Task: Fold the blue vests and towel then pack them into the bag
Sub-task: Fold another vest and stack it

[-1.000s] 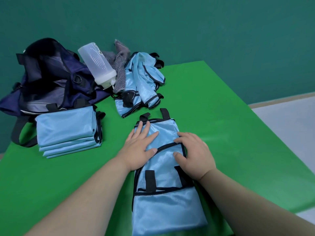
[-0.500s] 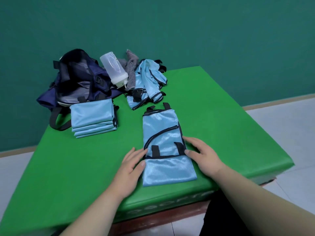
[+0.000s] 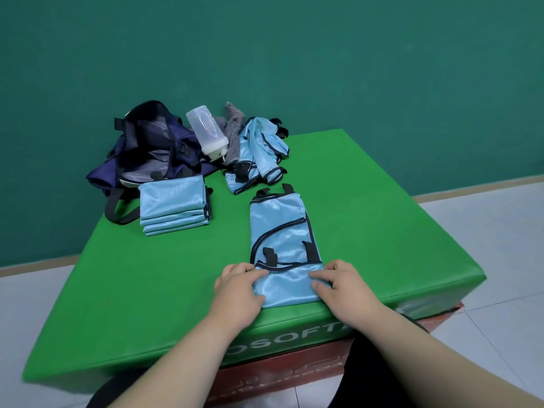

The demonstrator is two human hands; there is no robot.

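Between the left hand (image 3: 238,287) and right hand (image 3: 343,285), each pinching a near corner of the vest (image 3: 281,228), the hem should lift level and fold squarely away.

- We saw bright, even, diffuse light, with only faint, soft shadows.
- We noticed a pale sheen on the vest (image 3: 276,231).
- We saw the edges of the table (image 3: 382,231) bowed by the wide lens, and fine detail slightly soft.

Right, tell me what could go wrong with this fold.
The vest's near end sits at the table's front edge; it may slide off when the left hand and right hand lift it. Its black straps could bunch inside the fold. The bottle leaning on the bag might topple.
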